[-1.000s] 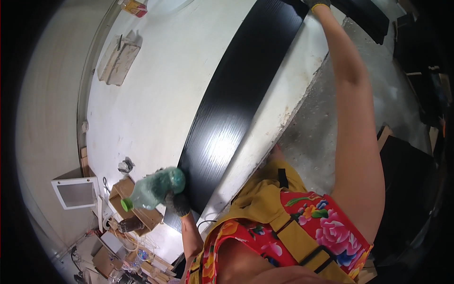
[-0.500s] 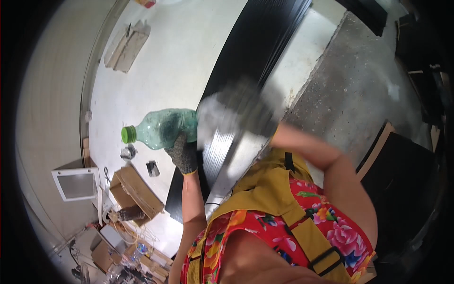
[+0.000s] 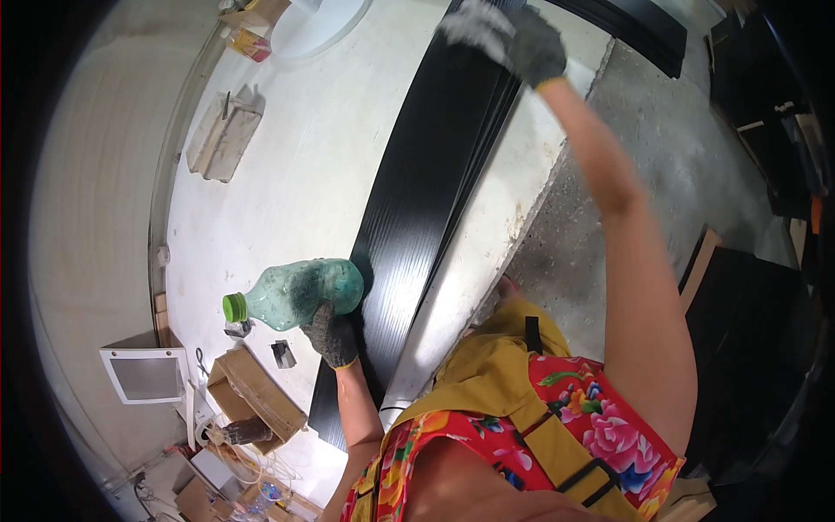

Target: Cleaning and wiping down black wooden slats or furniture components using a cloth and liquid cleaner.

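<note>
My left hand (image 3: 332, 337), in a dark grey knit glove, is closed round a translucent green plastic bottle (image 3: 270, 296). The bottle lies sideways with its green cap pointing left, over the near part of the table beside the black boards. My right hand (image 3: 536, 48), gloved as well, is stretched far ahead and closed on a whitish cloth (image 3: 477, 28), which is blurred. That cloth is against the upper face of a long, glossy black board (image 3: 435, 148) with a fine grain. More black boards lie beneath it in a stack.
The stack rests on a white table (image 3: 296, 174) with a chipped right edge. On its left are a grey block (image 3: 228, 135), an open cardboard box (image 3: 252, 396) and a white-framed panel (image 3: 146, 376). Concrete floor (image 3: 574, 252) and dark boards (image 3: 739, 339) lie to the right.
My right hand has swept the cloth away from me along the black board to its far part. The bottle, still in my left hand, appears lower in the view.
</note>
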Demonstrator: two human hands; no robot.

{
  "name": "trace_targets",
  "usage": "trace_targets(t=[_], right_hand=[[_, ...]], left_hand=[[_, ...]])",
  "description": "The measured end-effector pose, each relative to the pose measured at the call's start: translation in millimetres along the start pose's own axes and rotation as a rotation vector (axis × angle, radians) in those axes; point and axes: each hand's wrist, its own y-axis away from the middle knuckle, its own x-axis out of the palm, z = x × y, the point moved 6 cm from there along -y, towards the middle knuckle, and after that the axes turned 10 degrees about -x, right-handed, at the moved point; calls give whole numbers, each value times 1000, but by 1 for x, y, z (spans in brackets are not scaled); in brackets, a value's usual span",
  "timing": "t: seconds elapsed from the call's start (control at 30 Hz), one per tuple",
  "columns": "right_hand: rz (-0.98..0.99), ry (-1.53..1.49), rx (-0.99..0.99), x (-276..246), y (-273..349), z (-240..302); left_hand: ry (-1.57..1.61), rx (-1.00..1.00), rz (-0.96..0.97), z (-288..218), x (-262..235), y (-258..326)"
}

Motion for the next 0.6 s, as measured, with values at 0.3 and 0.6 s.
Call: trace_targets(t=[0.3, 0.6], right_hand=[[134, -282, 502, -1, -41, -23], [31, -573, -95, -100, 127, 247]], left_hand=[[23, 15, -5, 1, -1, -2], [23, 120, -75, -4, -12, -7]])
